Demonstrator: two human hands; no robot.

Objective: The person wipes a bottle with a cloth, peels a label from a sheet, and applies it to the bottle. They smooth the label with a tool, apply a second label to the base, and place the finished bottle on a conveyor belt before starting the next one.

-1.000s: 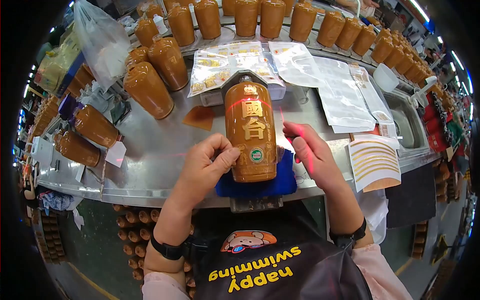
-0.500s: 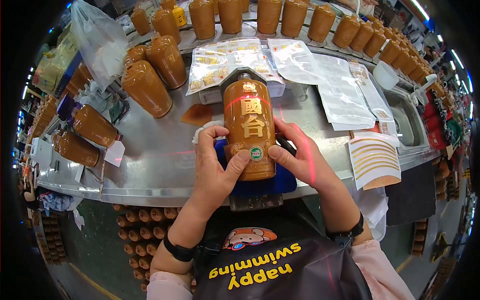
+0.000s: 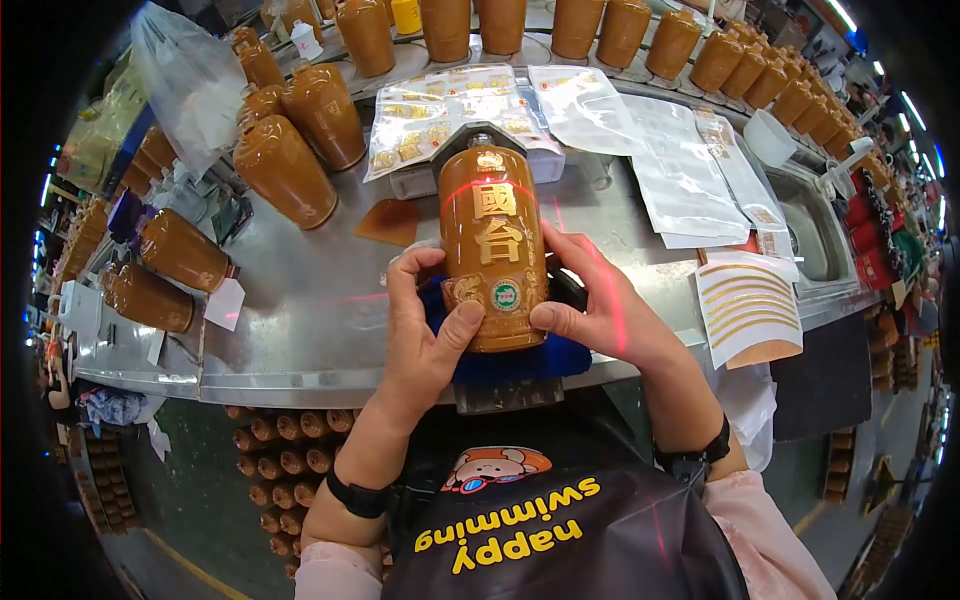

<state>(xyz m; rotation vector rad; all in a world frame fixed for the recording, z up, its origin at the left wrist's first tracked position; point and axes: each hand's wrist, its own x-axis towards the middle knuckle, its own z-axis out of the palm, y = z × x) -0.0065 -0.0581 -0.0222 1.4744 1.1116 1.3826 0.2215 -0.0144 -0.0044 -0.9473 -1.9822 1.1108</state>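
A glossy brown bottle (image 3: pixel 490 230) with gold characters and a round green sticker (image 3: pixel 506 295) lies in a dark holder at the bench's middle, its neck pointing away from me. Around its lower left side my left hand (image 3: pixel 425 315) is curved, the thumb beside the sticker. My right hand (image 3: pixel 595 305) grips the lower right side, its thumb on the bottle's front. Red laser lines cross the bottle's upper part and my right hand. Dark blue cloth (image 3: pixel 565 362) shows beneath the bottle's base.
Sheets of gold labels (image 3: pixel 440 115) lie behind the bottle. Several brown bottles (image 3: pixel 285 170) stand at the left and along the back. A sheet with gold strips (image 3: pixel 748 308) hangs over the right front edge, near a sink (image 3: pixel 815 235). A plastic bag (image 3: pixel 185 85) is at back left.
The bottles along the back have shifted to the right, and a small white bottle has appeared at back left. Both hands stay on the held bottle; the view has shifted slightly.
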